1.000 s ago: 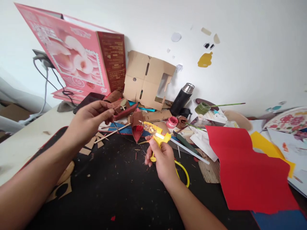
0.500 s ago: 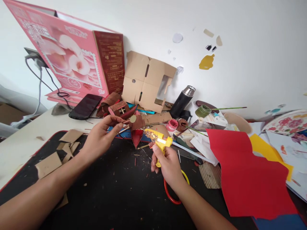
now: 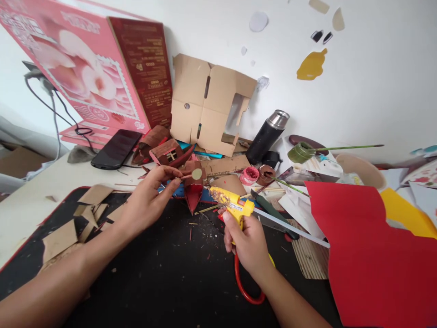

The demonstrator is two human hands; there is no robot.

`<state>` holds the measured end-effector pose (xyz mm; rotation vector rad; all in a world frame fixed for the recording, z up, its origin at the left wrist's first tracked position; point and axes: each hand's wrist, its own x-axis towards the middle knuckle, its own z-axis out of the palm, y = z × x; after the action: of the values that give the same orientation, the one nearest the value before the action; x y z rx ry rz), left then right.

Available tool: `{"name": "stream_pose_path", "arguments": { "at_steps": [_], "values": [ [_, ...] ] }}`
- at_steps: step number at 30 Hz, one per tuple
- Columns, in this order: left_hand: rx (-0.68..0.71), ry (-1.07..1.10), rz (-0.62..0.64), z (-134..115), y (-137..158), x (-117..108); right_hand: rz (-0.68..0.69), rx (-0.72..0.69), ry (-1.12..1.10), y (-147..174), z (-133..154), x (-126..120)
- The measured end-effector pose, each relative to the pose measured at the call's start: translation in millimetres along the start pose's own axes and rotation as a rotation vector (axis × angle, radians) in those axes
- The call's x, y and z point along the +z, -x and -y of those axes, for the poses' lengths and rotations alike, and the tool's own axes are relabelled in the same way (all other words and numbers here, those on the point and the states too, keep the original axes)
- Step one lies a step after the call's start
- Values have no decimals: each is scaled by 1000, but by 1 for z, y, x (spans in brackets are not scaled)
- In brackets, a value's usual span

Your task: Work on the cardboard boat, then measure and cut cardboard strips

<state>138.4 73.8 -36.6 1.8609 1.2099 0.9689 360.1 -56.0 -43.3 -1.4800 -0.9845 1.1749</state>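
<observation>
My left hand [image 3: 153, 196] pinches a thin reddish-brown stick [image 3: 186, 176] beside a small brown-red model boat [image 3: 194, 197] with a pointed end. Close to the stick's tip is a pale green disc [image 3: 197, 174]; I cannot tell whether the two touch. In my right hand [image 3: 247, 237] is a yellow hot glue gun [image 3: 229, 200], its stained nozzle pointing left toward the boat, a little apart from it. A long whitish glue stick [image 3: 293, 227] juts out of its back. Behind my left fingers sits another small model boat with a windowed cabin [image 3: 170, 156].
Cardboard scraps [image 3: 61, 239] lie on the black mat [image 3: 153, 282] at left. Red-handled scissors [image 3: 244, 289] lie beneath my right wrist. Behind are a phone [image 3: 116, 149], a black flask [image 3: 266, 139] and paint jars [image 3: 250, 175]. A red sheet [image 3: 372, 255] covers the right side.
The camera view has shifted and come closer. My left hand has brought the stick up against or near the disc. The glue gun stays in my right hand, nozzle still near the boat.
</observation>
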Motion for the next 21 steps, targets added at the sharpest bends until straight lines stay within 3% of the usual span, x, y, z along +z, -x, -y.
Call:
{"name": "stream_pose_path", "arguments": {
  "at_steps": [14, 21],
  "values": [
    [-2, -213, 4, 8, 3, 1, -16, -61, 278, 0, -1, -15],
    [-20, -199, -15, 2, 2, 1, -49, -123, 417, 1, -1, -16]
  ]
}}
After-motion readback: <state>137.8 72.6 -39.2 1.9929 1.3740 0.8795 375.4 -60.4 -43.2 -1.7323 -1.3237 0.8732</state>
